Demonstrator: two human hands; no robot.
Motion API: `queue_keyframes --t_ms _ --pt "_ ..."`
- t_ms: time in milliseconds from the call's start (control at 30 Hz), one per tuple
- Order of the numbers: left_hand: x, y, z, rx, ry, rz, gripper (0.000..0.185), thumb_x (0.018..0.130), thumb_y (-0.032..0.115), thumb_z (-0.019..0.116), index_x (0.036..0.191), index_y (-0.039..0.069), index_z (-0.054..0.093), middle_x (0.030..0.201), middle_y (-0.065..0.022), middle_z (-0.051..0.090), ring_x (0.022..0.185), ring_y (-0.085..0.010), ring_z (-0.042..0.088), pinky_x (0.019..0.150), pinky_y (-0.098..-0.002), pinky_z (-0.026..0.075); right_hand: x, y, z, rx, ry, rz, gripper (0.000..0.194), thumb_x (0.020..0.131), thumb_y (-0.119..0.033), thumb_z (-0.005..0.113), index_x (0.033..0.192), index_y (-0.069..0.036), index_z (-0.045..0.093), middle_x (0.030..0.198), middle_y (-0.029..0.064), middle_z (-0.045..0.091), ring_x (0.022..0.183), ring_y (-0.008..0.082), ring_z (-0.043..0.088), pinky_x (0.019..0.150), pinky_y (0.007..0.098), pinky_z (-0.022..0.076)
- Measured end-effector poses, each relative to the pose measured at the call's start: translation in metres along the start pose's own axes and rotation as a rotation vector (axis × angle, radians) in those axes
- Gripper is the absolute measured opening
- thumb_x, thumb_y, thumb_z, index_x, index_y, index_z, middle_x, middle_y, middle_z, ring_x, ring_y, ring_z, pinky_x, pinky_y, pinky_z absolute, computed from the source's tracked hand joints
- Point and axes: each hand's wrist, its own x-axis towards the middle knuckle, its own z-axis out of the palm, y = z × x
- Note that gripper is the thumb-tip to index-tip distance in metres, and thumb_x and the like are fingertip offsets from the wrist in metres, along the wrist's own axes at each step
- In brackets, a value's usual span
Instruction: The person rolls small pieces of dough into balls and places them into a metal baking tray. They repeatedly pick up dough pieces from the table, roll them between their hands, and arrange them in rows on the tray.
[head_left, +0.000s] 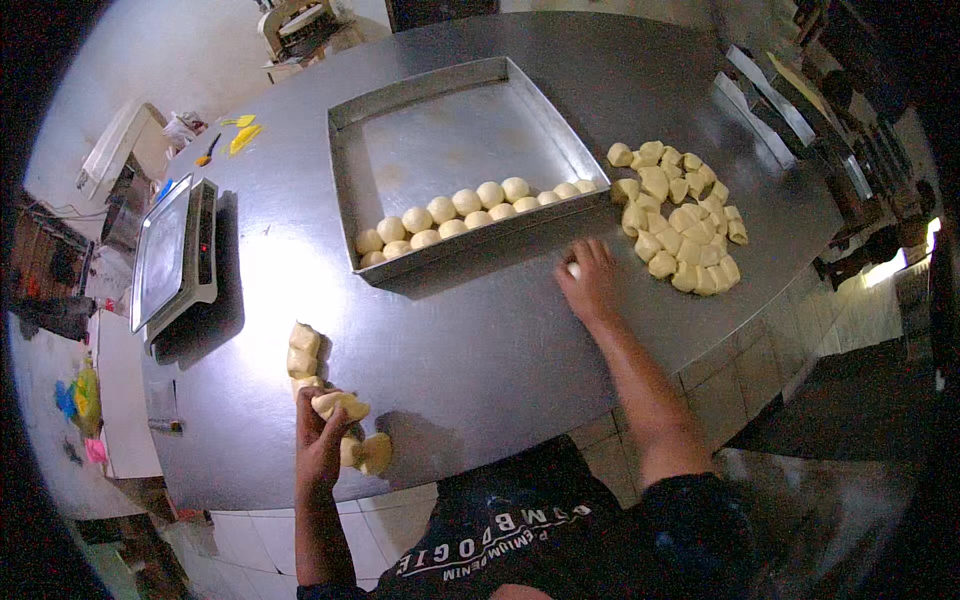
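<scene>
My left hand (322, 427) grips a pale dough piece (340, 406) at the near left of the metal table. Other dough pieces (303, 351) lie in a line just beyond it, and a few sit beside its fingers. My right hand (589, 277) is curled over a small dough ball (574, 270) on the table, mostly hidden by the fingers. Beyond my hands stands a square metal baking tray (465, 244), with two rows of round dough balls (441, 209) along its near side. Right of the tray, cut dough pieces (686, 232) are heaped on the table.
A digital scale (202, 247) stands at the left of the steel table (465, 337). Yellow plastic scrapers (244, 139) and a dark-handled tool (208, 152) lie at the far left. Long metal pans (757, 120) are at the far right. The table's near edge curves before my body.
</scene>
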Motion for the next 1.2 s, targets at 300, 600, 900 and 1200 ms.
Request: queue_keyframes --t_ms 300,600,900,1200 --pt "0.045 -0.001 0.054 0.008 0.167 0.046 0.03 0.081 0.001 0.065 0.079 0.013 0.038 0.075 0.0026 0.044 0.061 -0.006 0.045 0.051 -0.0208 0.038 0.004 0.017 0.0 0.118 -0.161 0.096 0.018 0.078 -0.014 0.063 0.09 -0.003 0.055 0.1 0.0182 0.055 0.099 0.0366 0.05 0.088 0.0475 0.0391" --pt "0.032 -0.002 0.064 0.168 0.116 0.026 0.029 0.082 0.006 0.067 0.097 0.011 0.042 0.083 0.0014 0.047 0.074 -0.0071 0.048 0.061 -0.0215 0.042 0.048 0.05 -0.038 0.669 -0.161 0.249 0.024 0.085 -0.019 0.061 0.101 -0.001 0.056 0.1 0.0126 0.059 0.096 0.022 0.057 0.085 0.0349 0.0458" --pt "0.042 0.009 0.103 0.103 0.12 -0.004 0.025 0.083 0.011 0.067 0.097 0.009 0.046 0.083 -0.0016 0.051 0.077 -0.0123 0.053 0.067 -0.0284 0.047 0.194 0.023 -0.008 0.247 -0.228 0.277 0.029 0.088 -0.022 0.056 0.11 -0.004 0.061 0.098 0.0132 0.066 0.092 0.0274 0.063 0.083 0.0354 0.0488" --pt "0.034 -0.009 0.106 -0.011 -0.391 -0.096 0.043 0.092 0.028 0.054 0.124 0.001 0.049 0.114 -0.0118 0.06 0.106 -0.0197 0.055 0.093 -0.0346 0.043 0.013 -0.118 -0.048 1.276 -0.8 0.262 0.038 0.092 -0.014 0.052 0.129 -0.005 0.047 0.123 0.0111 0.055 0.112 0.0214 0.053 0.096 0.0351 0.0419"
